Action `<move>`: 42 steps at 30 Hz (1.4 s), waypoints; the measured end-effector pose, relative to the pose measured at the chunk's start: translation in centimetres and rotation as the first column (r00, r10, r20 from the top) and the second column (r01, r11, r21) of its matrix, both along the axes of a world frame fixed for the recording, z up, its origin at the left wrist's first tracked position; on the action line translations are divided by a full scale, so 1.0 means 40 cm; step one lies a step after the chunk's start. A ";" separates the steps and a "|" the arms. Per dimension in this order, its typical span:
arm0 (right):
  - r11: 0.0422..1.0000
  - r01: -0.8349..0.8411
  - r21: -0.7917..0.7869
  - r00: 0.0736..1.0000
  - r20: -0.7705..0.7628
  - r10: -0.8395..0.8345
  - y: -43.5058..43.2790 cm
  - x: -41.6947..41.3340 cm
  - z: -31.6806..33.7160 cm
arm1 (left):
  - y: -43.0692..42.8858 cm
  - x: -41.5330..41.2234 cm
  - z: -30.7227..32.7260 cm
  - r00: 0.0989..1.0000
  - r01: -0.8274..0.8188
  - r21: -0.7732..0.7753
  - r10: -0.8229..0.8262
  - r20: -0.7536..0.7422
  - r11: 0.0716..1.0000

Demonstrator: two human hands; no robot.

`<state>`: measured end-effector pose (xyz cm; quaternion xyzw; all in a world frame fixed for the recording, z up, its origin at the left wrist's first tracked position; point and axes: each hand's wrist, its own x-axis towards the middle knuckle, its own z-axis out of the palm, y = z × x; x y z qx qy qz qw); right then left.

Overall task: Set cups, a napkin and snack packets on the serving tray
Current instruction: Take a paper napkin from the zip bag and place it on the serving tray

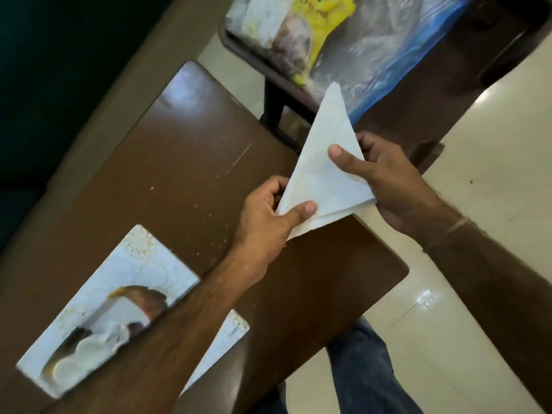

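A white napkin [321, 162], folded into a triangle, is held in the air above the far edge of the brown table [179, 162]. My left hand [265, 216] pinches its lower corner with thumb on top. My right hand [385, 177] grips its right side, thumb pressed on the paper. The serving tray [158, 264], white with a printed picture, lies flat on the table at the lower left, partly hidden by my left forearm. Snack packets [316, 28], one yellow, lie on a second dark table at the top.
A clear plastic bag with a blue zip edge [397, 55] lies beside the packets on the far table. A gap with pale tiled floor [478, 294] separates the two tables. My jeans-clad leg [367, 372] shows below the near table's edge.
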<state>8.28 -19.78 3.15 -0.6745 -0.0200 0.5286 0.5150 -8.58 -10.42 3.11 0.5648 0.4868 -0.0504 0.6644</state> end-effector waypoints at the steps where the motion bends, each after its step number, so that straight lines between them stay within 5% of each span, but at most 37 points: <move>1: 0.999 -0.049 -0.018 0.999 -0.016 0.049 0.012 -0.036 -0.010 | -0.010 -0.053 -0.002 0.998 -0.037 -0.015 0.037 -0.043 0.999; 7: 0.933 -0.346 -0.096 0.938 -0.047 0.343 0.043 -0.263 -0.066 | -0.113 -0.330 -0.015 0.880 -0.445 -0.120 0.409 -0.242 0.887; 11: 0.861 -0.498 -0.101 0.867 -0.067 0.493 0.060 -0.417 -0.074 | -0.177 -0.489 -0.022 0.661 -0.750 -0.197 0.698 -0.278 0.632; 16: 0.760 -0.632 -0.152 0.761 0.059 0.646 0.079 -0.592 -0.083 | -0.229 -0.646 -0.034 0.369 -0.929 -0.099 0.881 -0.297 0.356; 26: 0.616 -0.741 -0.267 0.525 0.342 0.779 0.123 -0.844 -0.106 | -0.264 -0.882 -0.086 0.219 -0.943 0.189 0.940 -0.263 0.273; 29: 0.612 -0.716 -0.337 0.462 0.429 0.777 0.121 -0.875 -0.106 | -0.298 -0.910 -0.086 0.169 -0.910 0.303 0.921 -0.351 0.283; 31: 0.634 -0.657 -0.408 0.293 0.636 0.713 0.108 -0.884 -0.097 | -0.321 -0.915 -0.065 0.227 -0.844 0.391 0.905 -0.361 0.367; 33: 0.570 -0.682 -0.458 -0.002 0.780 0.625 0.090 -0.891 -0.081 | -0.336 -0.902 -0.034 0.451 -0.719 0.474 0.860 -0.238 0.508; 35: 0.342 -0.800 -0.493 -0.265 0.802 0.535 0.067 -0.905 -0.079 | -0.341 -0.886 -0.022 0.718 -0.518 0.585 0.689 -0.099 0.624; 37: 0.069 -0.826 -0.560 -0.477 0.758 0.445 0.048 -0.910 -0.097 | -0.340 -0.868 -0.042 0.884 -0.308 0.654 0.462 -0.071 0.691; 39: -0.075 -0.764 -0.641 -0.615 0.687 0.388 0.053 -0.904 -0.116 | -0.330 -0.859 -0.062 0.920 -0.172 0.642 0.354 -0.167 0.748; 42: -0.164 -0.686 -0.709 -0.713 0.608 0.350 0.069 -0.889 -0.135 | -0.329 -0.867 -0.088 0.922 -0.028 0.577 0.244 -0.301 0.816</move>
